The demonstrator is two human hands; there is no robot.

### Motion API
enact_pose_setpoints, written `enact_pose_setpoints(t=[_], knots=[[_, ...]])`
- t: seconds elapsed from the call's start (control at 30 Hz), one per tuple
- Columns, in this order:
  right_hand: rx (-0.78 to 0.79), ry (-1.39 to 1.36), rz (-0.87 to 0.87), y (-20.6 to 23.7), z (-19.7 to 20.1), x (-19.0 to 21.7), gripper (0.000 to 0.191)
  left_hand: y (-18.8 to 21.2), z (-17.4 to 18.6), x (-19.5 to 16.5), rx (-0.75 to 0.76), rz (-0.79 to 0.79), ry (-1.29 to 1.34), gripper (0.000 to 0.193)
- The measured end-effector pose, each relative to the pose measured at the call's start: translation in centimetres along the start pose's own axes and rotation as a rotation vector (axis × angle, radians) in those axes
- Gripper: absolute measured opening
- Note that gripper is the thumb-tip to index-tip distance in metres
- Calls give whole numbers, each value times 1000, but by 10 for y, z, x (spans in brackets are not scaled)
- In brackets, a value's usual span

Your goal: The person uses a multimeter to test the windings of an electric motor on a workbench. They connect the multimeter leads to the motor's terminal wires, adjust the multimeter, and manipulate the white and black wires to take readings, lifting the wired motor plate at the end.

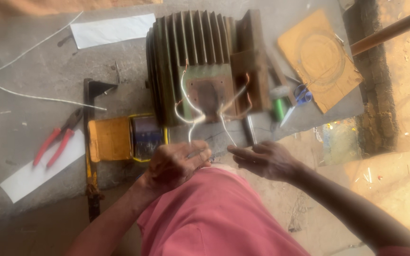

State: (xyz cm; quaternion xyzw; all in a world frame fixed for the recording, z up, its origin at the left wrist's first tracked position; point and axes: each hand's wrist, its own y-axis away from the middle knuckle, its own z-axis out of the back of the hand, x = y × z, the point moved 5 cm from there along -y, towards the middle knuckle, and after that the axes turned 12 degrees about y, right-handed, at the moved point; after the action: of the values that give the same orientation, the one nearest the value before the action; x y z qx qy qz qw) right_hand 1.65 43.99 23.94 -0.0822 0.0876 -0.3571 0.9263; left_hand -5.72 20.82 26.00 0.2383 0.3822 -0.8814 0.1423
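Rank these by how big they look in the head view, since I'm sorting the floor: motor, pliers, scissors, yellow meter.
Largest to smallest:
1. motor
2. yellow meter
3. pliers
4. scissors
The meter and pliers look close: the pliers are long but thin. The scissors are partly hidden, so their rank is less sure.

There's a yellow-cased meter (145, 136) with a dark screen on the floor just past my left hand (174, 163), beside the motor (200, 57).

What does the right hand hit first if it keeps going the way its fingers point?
Probably the left hand: the right hand points at it across a small gap, with a white wire near its fingertips. Depth is unclear.
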Motion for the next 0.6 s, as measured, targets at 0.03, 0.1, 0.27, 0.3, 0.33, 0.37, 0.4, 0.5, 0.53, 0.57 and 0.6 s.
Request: enact_pose_setpoints(t=[0.03, 0.1, 0.27, 0.3, 0.33, 0.37, 0.4, 0.5, 0.53, 0.57, 0.6], knots=[[19, 27, 25, 3, -5, 0, 14, 3, -4, 2, 11, -5, 27, 20], [-23, 18, 63, 9, -8, -3, 15, 10, -8, 8, 52, 10, 81, 22], [229, -35, -105, 3, -38, -13, 24, 28, -28, 31, 441, 250, -157, 40], [423, 14, -174, 0, -51, -14, 25, 28, -32, 32, 495, 301, -199, 34], [618, 62, -238, -1, -58, -15, 28, 26, -37, 33, 549, 356, -238, 30], [411, -11, -168, -12, -45, -9, 23, 23, -38, 35, 599, 411, -285, 28], [199, -79, -97, -20, -26, -5, 23, 15, -30, 31, 480, 388, -137, 22], [-83, -236, -268, -10, 40, -24, 47, -2, 8, 23, 147, 349, 126, 49], [-114, -254, -508, -7, 51, -61, 30, -14, 27, 42, 53, 359, 91, 44], [-138, -282, -753, -5, 54, -90, 18, -24, 47, 62, -35, 374, 63, 39], [-24, -368, -931, -5, 45, -117, 23, -29, 61, 76, -114, 405, 47, 34]])
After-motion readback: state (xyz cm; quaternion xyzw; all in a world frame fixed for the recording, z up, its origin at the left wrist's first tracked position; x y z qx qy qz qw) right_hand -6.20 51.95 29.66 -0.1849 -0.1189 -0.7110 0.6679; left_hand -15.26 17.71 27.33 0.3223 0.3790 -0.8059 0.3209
